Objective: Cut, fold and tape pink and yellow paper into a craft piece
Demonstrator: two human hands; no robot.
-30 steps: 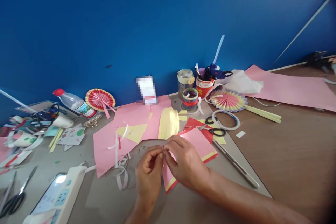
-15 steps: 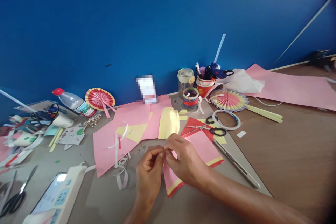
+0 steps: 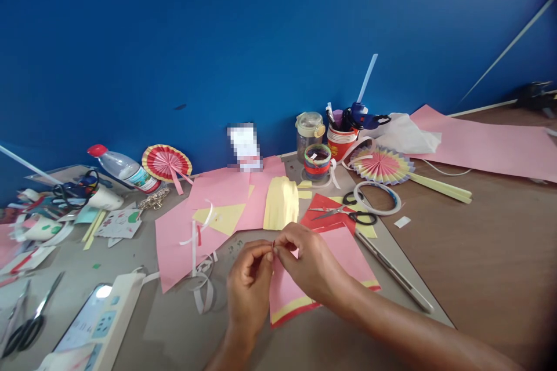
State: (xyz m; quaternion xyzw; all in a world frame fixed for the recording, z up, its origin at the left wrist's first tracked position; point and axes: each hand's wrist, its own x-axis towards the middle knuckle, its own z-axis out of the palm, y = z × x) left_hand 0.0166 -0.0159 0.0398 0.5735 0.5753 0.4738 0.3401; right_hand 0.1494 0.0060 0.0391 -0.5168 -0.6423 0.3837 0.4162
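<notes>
L hand (image 3: 250,284) and R hand (image 3: 311,258) pinch closed, fingertips meeting, apparently on the far L corner of the pink paper (image 3: 348,254); exact grip hidden. Paper lies under & right of R hand. Since 1 sec ago it's swung clockwise, baring more red paper (image 3: 338,221) beyond R hand, under scissors (image 3: 346,210). Pinching's prob. still under way.
</notes>
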